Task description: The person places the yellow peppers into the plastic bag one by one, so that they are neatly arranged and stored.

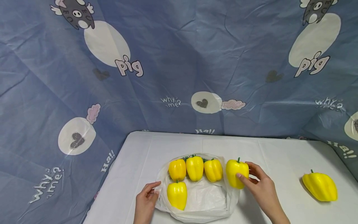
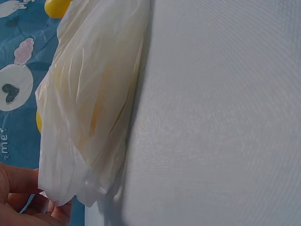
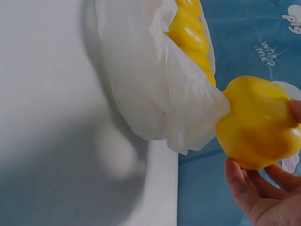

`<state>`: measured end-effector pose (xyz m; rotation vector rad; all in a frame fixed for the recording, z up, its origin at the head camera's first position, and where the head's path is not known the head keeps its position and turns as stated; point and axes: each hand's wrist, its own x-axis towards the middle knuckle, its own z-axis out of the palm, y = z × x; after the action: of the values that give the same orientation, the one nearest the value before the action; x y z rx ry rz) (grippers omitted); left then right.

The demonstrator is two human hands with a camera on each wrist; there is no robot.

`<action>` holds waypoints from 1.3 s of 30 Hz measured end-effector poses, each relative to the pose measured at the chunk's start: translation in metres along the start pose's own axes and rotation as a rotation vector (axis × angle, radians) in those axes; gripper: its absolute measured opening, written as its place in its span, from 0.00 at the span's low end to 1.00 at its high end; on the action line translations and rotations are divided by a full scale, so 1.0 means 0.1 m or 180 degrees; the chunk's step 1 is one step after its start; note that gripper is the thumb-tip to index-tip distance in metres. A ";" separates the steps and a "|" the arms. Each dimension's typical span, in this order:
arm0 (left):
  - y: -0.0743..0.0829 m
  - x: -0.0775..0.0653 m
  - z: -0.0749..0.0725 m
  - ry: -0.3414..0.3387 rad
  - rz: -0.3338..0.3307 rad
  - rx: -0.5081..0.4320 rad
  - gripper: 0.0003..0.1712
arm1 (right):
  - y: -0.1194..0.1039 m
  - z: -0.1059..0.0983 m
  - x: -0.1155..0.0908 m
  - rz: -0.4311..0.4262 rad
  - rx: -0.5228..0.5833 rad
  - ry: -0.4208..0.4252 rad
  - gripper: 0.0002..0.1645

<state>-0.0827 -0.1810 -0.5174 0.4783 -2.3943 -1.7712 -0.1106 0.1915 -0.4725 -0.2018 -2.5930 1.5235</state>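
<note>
A white plastic bag (image 1: pixel 205 214) lies spread open on the table, with several yellow bell peppers inside: three in a row at the back and one yellow bell pepper (image 1: pixel 177 196) at the front left. My left hand (image 1: pixel 146 199) pinches the bag's left rim between thumb and fingers; the left wrist view shows the bag (image 2: pixel 89 103) drawn up there. Just beyond the bag's right rim, my right hand (image 1: pixel 261 186) grips another yellow bell pepper (image 1: pixel 233 172), stem up. In the right wrist view this bell pepper (image 3: pixel 256 122) is raised beside the bag's edge, fingertips beneath it.
One more yellow bell pepper (image 1: pixel 321 187) lies on its side at the table's right. A white cloth covers the table (image 1: pixel 282 155). Behind it hangs a blue printed curtain (image 1: pixel 173 56), which also runs along the left side.
</note>
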 end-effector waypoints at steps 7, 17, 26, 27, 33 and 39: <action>0.01 -0.01 0.01 0.0004 -0.0040 -0.0004 0.21 | -0.04 0.06 -0.04 -0.0004 0.0069 -0.0061 0.37; 0.03 -0.01 0.00 0.0007 -0.0021 -0.0064 0.21 | -0.14 0.12 -0.08 0.0126 0.0198 -0.0225 0.40; 0.03 -0.01 0.00 0.0032 -0.0038 -0.0016 0.21 | -0.22 0.18 -0.13 0.0134 0.0235 -0.0277 0.40; 0.03 -0.01 0.00 0.0033 -0.0045 -0.0008 0.21 | -0.22 0.19 -0.13 0.0121 0.0250 -0.0280 0.39; 0.03 -0.01 0.01 0.0027 -0.0060 0.0046 0.21 | -0.25 0.23 -0.16 0.0095 0.0325 -0.0328 0.38; 0.02 -0.01 0.01 0.0017 -0.0059 0.0024 0.21 | -0.28 0.30 -0.18 0.0173 0.0383 -0.0437 0.38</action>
<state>-0.0824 -0.1795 -0.5154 0.5073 -2.4014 -1.7668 -0.0998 0.1495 -0.4636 -0.1619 -2.6061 1.7654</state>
